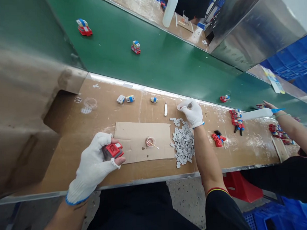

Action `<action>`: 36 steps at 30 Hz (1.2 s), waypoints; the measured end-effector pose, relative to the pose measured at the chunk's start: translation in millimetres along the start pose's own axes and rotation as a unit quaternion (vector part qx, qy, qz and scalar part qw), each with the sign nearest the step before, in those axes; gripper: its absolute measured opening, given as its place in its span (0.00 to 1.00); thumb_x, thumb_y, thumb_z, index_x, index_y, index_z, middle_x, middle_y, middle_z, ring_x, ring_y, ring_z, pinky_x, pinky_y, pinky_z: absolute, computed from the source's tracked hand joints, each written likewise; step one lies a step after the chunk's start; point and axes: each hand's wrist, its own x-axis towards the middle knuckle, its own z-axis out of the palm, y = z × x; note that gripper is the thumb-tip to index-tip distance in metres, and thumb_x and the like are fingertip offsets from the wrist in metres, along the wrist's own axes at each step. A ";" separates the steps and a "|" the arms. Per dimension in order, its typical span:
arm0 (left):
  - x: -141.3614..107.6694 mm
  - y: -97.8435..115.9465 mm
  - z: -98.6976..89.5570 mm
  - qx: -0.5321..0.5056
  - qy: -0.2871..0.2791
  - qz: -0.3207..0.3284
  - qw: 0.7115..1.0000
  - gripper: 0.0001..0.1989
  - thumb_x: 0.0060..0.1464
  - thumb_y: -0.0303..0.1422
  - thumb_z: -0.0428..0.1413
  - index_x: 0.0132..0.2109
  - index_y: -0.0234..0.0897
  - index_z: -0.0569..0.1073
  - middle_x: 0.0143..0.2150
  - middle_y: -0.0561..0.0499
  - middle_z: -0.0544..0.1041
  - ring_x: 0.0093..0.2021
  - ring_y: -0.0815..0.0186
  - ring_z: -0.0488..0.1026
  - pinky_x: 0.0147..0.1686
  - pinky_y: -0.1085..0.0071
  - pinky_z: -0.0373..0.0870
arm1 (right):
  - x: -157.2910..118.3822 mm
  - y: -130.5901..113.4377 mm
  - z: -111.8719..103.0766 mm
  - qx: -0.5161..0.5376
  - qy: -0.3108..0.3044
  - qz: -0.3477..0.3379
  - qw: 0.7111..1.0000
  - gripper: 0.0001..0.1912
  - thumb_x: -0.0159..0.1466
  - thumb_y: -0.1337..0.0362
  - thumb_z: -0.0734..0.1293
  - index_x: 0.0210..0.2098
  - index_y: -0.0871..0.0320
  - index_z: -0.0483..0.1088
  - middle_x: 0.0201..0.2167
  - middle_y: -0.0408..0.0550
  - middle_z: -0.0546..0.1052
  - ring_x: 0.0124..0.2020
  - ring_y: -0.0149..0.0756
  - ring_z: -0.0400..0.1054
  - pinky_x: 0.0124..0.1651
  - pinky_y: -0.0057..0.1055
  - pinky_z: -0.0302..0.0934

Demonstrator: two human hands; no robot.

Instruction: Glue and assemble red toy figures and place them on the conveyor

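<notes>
My left hand (pixel 91 164), in a white glove with bare thumb and fingertip, grips a red toy part (pixel 113 150) with a grey underside near the table's front edge. To the right, my gloved right hand (pixel 193 114) reaches over the table, its fingers closed at a small translucent round dish (pixel 181 105). Below it lies a pile of small grey plastic pieces (pixel 183 142). Between my hands a cardboard sheet (pixel 129 142) bears a small cup (pixel 150 141) with reddish residue and a cotton swab (pixel 155 146).
Beyond the table runs a green conveyor belt (pixel 167 74) carrying red toy parts (pixel 85 30). A white capped tool (pixel 165 109) and small grey-blue parts (pixel 130 98) lie behind the cardboard. A co-worker's arm (pixel 292 127), a white bottle (pixel 256 114) and red toys (pixel 218 139) are at the right.
</notes>
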 end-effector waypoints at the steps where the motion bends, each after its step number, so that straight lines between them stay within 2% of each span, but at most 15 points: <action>1: -0.2 -0.4 -1.0 -0.005 0.010 -0.017 1.000 0.25 0.44 0.46 0.78 0.44 0.44 0.77 0.40 0.52 0.78 0.34 0.61 0.76 0.30 0.67 0.76 | -0.5 0.3 1.2 -0.005 0.002 0.006 1.000 0.13 0.60 0.52 0.70 0.41 0.50 0.76 0.46 0.51 0.90 0.49 0.47 0.82 0.60 0.48 0.75; 3: 0.6 -1.9 -2.7 -0.004 0.038 -0.030 0.999 0.28 0.41 0.47 0.79 0.43 0.45 0.76 0.41 0.53 0.79 0.32 0.62 0.73 0.30 0.67 0.74 | -0.1 0.4 2.5 -0.023 0.014 0.024 0.999 0.14 0.58 0.51 0.71 0.41 0.50 0.76 0.44 0.51 0.89 0.47 0.48 0.81 0.58 0.48 0.74; 6: 4.1 -3.4 -3.5 -0.009 0.064 -0.018 0.998 0.29 0.40 0.46 0.79 0.43 0.45 0.73 0.50 0.49 0.85 0.34 0.62 0.74 0.36 0.64 0.75 | 1.1 -0.9 -0.3 -0.065 0.033 0.059 0.996 0.16 0.56 0.49 0.73 0.40 0.49 0.76 0.40 0.49 0.86 0.45 0.51 0.79 0.56 0.51 0.73; 10: 8.2 -5.6 -2.3 -0.076 0.050 -0.025 0.996 0.28 0.42 0.42 0.79 0.42 0.47 0.70 0.48 0.48 0.89 0.45 0.51 0.83 0.41 0.61 0.79 | -19.9 -8.9 -14.5 -0.114 0.096 0.075 0.986 0.24 0.55 0.48 0.76 0.48 0.49 0.76 0.50 0.55 0.85 0.56 0.59 0.77 0.64 0.58 0.69; 12: 9.5 -6.9 -1.0 -0.077 0.051 -0.035 0.995 0.26 0.43 0.40 0.78 0.44 0.47 0.73 0.47 0.49 0.90 0.44 0.52 0.83 0.41 0.61 0.79 | -45.6 -15.8 -19.7 -0.132 0.170 0.053 0.975 0.23 0.60 0.49 0.74 0.50 0.51 0.75 0.54 0.60 0.83 0.61 0.62 0.75 0.68 0.62 0.66; 14: 12.8 -5.7 1.6 -0.061 0.043 -0.042 0.996 0.24 0.45 0.41 0.78 0.45 0.46 0.76 0.49 0.48 0.90 0.42 0.54 0.83 0.40 0.61 0.81 | -74.3 -25.3 -16.8 -0.144 0.270 -0.014 0.952 0.13 0.66 0.51 0.69 0.45 0.50 0.74 0.48 0.59 0.82 0.56 0.60 0.76 0.64 0.59 0.68; 15: 15.8 -3.4 3.8 -0.056 0.029 -0.046 0.997 0.23 0.46 0.42 0.78 0.46 0.45 0.77 0.50 0.46 0.91 0.41 0.55 0.83 0.40 0.61 0.82 | -86.4 -31.4 -11.6 -0.141 0.269 -0.046 0.952 0.08 0.70 0.53 0.67 0.41 0.49 0.72 0.42 0.56 0.81 0.50 0.56 0.76 0.60 0.56 0.69; 18: 31.8 11.8 15.2 -0.071 -0.038 -0.041 0.996 0.24 0.50 0.42 0.77 0.51 0.42 0.81 0.55 0.42 0.91 0.42 0.55 0.86 0.40 0.62 0.86 | -99.1 -55.6 16.1 -0.138 0.123 -0.090 0.979 0.14 0.74 0.53 0.66 0.32 0.48 0.66 0.32 0.47 0.76 0.38 0.47 0.72 0.47 0.43 0.68; 20: 45.4 25.5 25.7 -0.096 -0.100 -0.020 0.990 0.25 0.51 0.39 0.76 0.55 0.39 0.83 0.60 0.38 0.90 0.46 0.53 0.89 0.43 0.60 0.90 | -85.3 -73.3 36.0 -0.197 0.003 -0.044 0.979 0.09 0.76 0.54 0.66 0.40 0.49 0.72 0.41 0.50 0.81 0.44 0.48 0.75 0.49 0.41 0.67; 23: 61.4 39.8 40.2 -0.118 -0.165 0.023 0.979 0.26 0.52 0.37 0.75 0.57 0.37 0.85 0.65 0.37 0.88 0.52 0.49 0.90 0.50 0.56 0.93 | -51.3 -94.0 54.5 -0.294 -0.095 0.027 0.951 0.14 0.78 0.54 0.66 0.56 0.54 0.77 0.56 0.58 0.85 0.55 0.52 0.78 0.53 0.40 0.68; 27: 67.4 32.3 49.0 -0.152 -0.161 0.065 0.973 0.23 0.54 0.35 0.76 0.56 0.37 0.84 0.64 0.36 0.90 0.49 0.54 0.91 0.50 0.58 0.93 | -26.7 -102.4 57.9 -0.328 -0.138 0.053 0.933 0.11 0.77 0.62 0.66 0.50 0.55 0.81 0.54 0.61 0.86 0.51 0.53 0.80 0.50 0.40 0.66; 29: 66.7 22.2 48.7 -0.176 -0.138 0.088 0.971 0.23 0.54 0.34 0.77 0.54 0.38 0.82 0.60 0.37 0.91 0.46 0.57 0.91 0.48 0.60 0.92 | -26.4 -100.6 54.2 -0.339 -0.145 0.061 0.927 0.11 0.77 0.63 0.65 0.48 0.55 0.82 0.52 0.62 0.86 0.50 0.53 0.80 0.48 0.40 0.64; 32: 66.1 10.6 44.4 -0.186 -0.134 0.122 0.966 0.20 0.55 0.34 0.79 0.52 0.38 0.84 0.60 0.37 0.91 0.49 0.56 0.91 0.49 0.61 0.90 | -34.7 -97.1 42.8 -0.352 -0.144 0.069 0.922 0.12 0.77 0.63 0.63 0.45 0.54 0.80 0.48 0.60 0.85 0.47 0.52 0.79 0.46 0.40 0.62; 34: 65.8 6.9 41.3 -0.190 -0.149 0.134 0.961 0.19 0.59 0.37 0.80 0.54 0.39 0.87 0.60 0.38 0.91 0.51 0.55 0.90 0.52 0.61 0.89 | -47.0 -97.5 31.7 -0.308 -0.123 0.049 0.942 0.11 0.76 0.65 0.62 0.40 0.53 0.75 0.41 0.55 0.82 0.42 0.48 0.75 0.44 0.40 0.61; 36: 64.3 5.4 40.1 -0.216 -0.156 0.137 0.954 0.19 0.64 0.42 0.79 0.56 0.41 0.89 0.58 0.40 0.92 0.51 0.57 0.89 0.53 0.62 0.87 | -65.5 -101.9 20.5 -0.156 -0.079 -0.013 0.984 0.11 0.75 0.64 0.61 0.35 0.50 0.68 0.32 0.46 0.75 0.35 0.43 0.69 0.41 0.39 0.60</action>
